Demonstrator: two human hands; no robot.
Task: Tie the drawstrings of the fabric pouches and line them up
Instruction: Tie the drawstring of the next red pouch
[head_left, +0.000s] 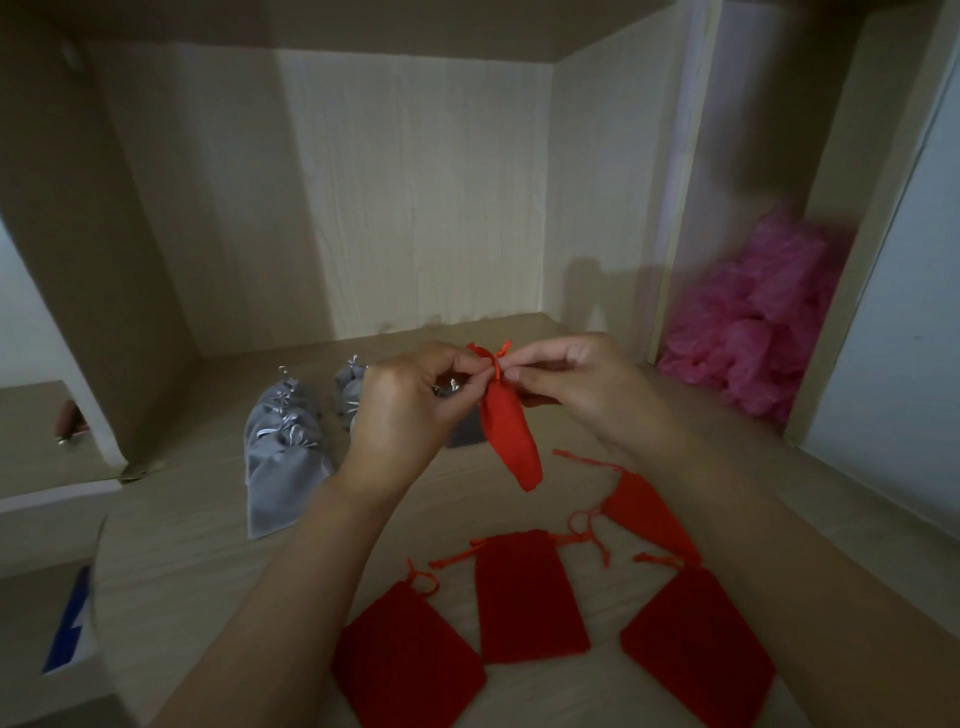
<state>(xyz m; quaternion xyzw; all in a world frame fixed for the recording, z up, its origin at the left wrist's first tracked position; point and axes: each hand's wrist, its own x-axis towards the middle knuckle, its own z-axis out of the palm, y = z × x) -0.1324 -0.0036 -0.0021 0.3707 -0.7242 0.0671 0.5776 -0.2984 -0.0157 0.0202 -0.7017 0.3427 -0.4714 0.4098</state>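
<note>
A red fabric pouch (511, 436) hangs in the air over the shelf, its neck gathered. My left hand (410, 405) and my right hand (571, 376) each pinch its red drawstring (496, 361) at the neck, one on either side. Below them several red pouches lie flat with loose drawstrings: one at front left (405, 660), one in the middle (524, 597), one at front right (696, 639), and another (644, 512) partly under my right forearm. Grey pouches (283, 447) with tied silver strings sit in a row at the left; more grey pouches (350, 387) are partly hidden behind my left hand.
The work goes on inside a light wooden shelf compartment (415, 208) with side walls. A heap of pink crinkled material (753, 322) fills the niche on the right. A blue and white object (70, 623) lies at the lower left edge.
</note>
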